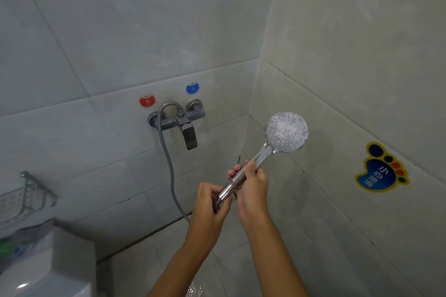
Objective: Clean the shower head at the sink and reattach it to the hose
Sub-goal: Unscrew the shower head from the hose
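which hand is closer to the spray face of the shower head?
Right. The right hand grips the handle just below the spray face; the left hand pinches the hose nut farther down.

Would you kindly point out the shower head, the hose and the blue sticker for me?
shower head [287, 131], head view, middle of the spray face.
hose [170, 166], head view, hanging stretch below the mixer.
blue sticker [192, 88], head view, centre of the round disc.

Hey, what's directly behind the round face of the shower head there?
Behind the shower head is pale wall tile, near the corner of the two walls. The head covers the tile patch straight behind it, so any marks or grout there cannot be seen.
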Action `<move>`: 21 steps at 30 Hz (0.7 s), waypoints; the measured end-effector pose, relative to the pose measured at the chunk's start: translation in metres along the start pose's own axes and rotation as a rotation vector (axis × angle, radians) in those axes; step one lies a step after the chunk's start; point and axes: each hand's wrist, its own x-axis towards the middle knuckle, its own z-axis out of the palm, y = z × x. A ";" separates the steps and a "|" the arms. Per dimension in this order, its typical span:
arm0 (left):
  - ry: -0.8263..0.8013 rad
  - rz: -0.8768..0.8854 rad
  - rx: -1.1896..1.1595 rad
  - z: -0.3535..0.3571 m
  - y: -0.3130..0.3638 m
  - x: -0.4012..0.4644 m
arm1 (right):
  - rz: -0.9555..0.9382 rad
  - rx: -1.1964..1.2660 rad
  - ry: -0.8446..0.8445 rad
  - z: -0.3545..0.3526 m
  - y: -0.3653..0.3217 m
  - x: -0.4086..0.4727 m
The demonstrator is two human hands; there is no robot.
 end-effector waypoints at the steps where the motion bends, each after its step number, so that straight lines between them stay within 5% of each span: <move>1: 0.000 0.008 0.015 0.000 0.001 0.000 | -0.003 -0.005 -0.001 0.000 0.000 0.000; 21: -0.075 0.067 0.084 -0.008 -0.008 -0.002 | 0.005 -0.020 0.013 0.007 0.005 -0.003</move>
